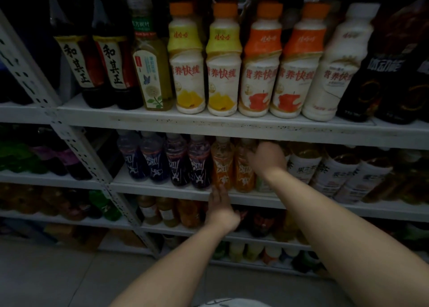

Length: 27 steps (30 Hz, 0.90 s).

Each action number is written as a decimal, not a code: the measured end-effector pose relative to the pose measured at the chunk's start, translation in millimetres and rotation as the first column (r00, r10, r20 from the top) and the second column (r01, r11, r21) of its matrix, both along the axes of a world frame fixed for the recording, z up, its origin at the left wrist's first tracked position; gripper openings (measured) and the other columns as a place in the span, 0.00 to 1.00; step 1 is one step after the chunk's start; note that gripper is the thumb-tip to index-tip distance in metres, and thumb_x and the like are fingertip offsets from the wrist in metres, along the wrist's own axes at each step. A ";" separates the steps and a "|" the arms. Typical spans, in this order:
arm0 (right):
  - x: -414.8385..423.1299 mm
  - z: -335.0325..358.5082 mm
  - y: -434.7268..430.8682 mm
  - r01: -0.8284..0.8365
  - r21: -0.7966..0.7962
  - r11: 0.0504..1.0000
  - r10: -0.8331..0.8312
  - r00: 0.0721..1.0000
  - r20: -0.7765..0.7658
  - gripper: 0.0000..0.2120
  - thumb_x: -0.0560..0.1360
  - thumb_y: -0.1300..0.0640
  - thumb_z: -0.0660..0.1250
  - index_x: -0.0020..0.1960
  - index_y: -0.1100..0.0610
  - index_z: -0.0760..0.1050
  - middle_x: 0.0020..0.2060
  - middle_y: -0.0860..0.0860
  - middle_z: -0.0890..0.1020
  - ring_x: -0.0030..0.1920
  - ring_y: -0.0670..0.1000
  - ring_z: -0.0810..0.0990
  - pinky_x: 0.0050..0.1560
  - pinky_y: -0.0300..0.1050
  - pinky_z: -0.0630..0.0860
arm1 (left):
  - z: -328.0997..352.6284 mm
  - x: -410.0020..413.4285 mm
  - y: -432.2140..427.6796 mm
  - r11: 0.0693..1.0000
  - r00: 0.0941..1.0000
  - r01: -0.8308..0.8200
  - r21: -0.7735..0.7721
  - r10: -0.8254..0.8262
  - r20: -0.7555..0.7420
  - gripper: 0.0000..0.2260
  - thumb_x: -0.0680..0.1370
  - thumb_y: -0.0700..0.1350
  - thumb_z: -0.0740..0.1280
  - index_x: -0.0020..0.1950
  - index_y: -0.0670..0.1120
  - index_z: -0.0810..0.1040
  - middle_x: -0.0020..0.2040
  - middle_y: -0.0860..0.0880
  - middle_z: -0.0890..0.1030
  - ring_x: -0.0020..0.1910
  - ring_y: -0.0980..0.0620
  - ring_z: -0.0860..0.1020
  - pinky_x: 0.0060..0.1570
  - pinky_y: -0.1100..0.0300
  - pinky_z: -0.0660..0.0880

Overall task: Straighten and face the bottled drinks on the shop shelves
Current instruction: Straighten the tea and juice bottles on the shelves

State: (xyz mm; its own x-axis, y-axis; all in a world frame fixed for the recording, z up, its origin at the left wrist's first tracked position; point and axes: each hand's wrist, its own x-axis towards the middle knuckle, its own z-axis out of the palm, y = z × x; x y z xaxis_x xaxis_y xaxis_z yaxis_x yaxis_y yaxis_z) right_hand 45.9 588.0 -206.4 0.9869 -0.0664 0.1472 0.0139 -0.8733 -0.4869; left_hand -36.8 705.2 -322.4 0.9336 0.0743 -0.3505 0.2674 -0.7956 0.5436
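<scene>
Fingers of your left hand [221, 208], straight and together, touch the orange bottle [222, 167] at the middle shelf [162, 190] front edge. Your right hand [267, 158] is on the second orange bottle [242, 176]; its grip is too blurred to tell. Purple bottles [162, 162] crowd the left, tea bottles [336, 174] the right.

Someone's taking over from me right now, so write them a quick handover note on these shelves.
Left hand: open, fingertips at the base of the left orange bottle.
Right hand: on the right orange bottle; grip too blurred to tell.
Done: milk drinks on the upper shelf stand in line, labels forward.
Left: square up both orange bottles, then the tea bottles to their right.
</scene>
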 end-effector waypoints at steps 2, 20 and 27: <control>-1.0 1.7 0.9 0.009 -0.029 1.000 -0.009 1.000 -0.009 0.19 0.73 0.41 0.66 0.31 0.52 0.67 0.30 0.48 0.73 0.29 0.48 0.67 0.32 0.42 0.66 | 0.9 1.6 -5.2 1.000 1.000 -0.014 0.023 0.015 -0.017 0.43 0.77 0.55 0.62 0.76 0.45 0.34 0.77 0.44 0.35 0.76 0.43 0.41 0.74 0.51 0.48; -99.5 -66.1 -95.2 0.196 0.230 0.953 -0.219 0.973 0.079 0.12 0.76 0.53 0.63 0.57 0.53 0.77 0.51 0.53 0.81 0.46 0.53 0.79 0.45 0.42 0.74 | 2.6 19.3 -20.5 0.988 0.986 -0.115 0.102 0.126 -0.108 0.46 0.74 0.58 0.64 0.76 0.47 0.32 0.78 0.47 0.39 0.76 0.41 0.42 0.72 0.44 0.51; -22.6 -8.9 -43.3 0.204 0.143 0.968 -0.222 0.968 0.119 0.24 0.72 0.36 0.63 0.57 0.54 0.74 0.51 0.53 0.77 0.52 0.55 0.77 0.44 0.43 0.68 | -7.9 -0.2 -16.9 0.987 0.984 -0.131 0.096 0.117 0.131 0.33 0.75 0.56 0.62 0.77 0.49 0.54 0.75 0.46 0.58 0.73 0.44 0.56 0.69 0.49 0.58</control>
